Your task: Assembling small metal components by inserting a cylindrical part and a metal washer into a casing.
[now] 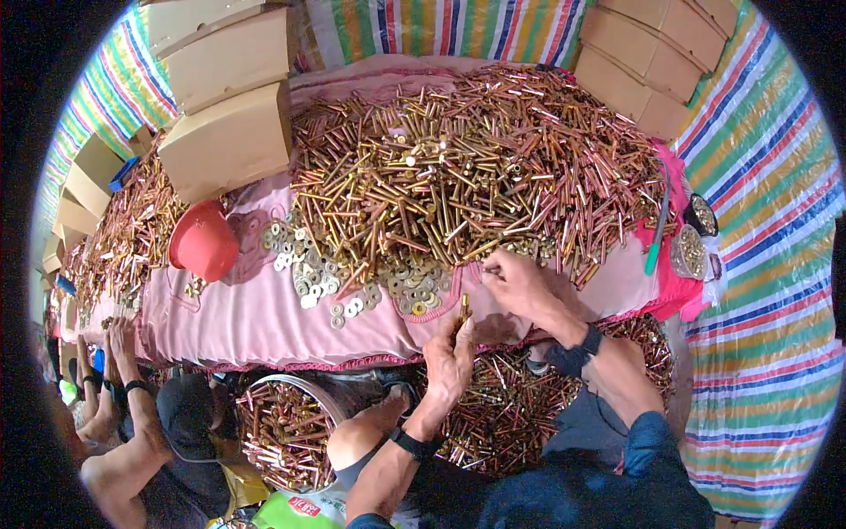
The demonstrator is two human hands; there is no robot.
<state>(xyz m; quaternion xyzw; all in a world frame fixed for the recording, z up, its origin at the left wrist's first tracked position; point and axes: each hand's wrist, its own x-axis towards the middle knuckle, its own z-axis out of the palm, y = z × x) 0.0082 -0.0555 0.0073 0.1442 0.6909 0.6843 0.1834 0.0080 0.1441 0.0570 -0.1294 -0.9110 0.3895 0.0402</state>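
My left hand (448,361) is closed around a brass-coloured bolt (464,304), its end pointing up above the fingers, over the front edge of the pink cloth. To the right and farther forward, my right hand (522,284) has its fingertips pressed together at the near edge of a big heap of bolts (423,189). Whatever the right fingertips pinch, if anything, is too small to make out. Flat round washers (410,286) lie spread on the cloth just left of my right hand, along the foot of the heap.
A red plastic bowl (204,242) lies tipped at left, near stacked cardboard boxes (225,141). At right are a green-handled tool (656,238) and a clear tub of small metal parts (687,253). Below stands a bucket (328,401) of bolts; a co-worker's hands (122,339) work at far left.
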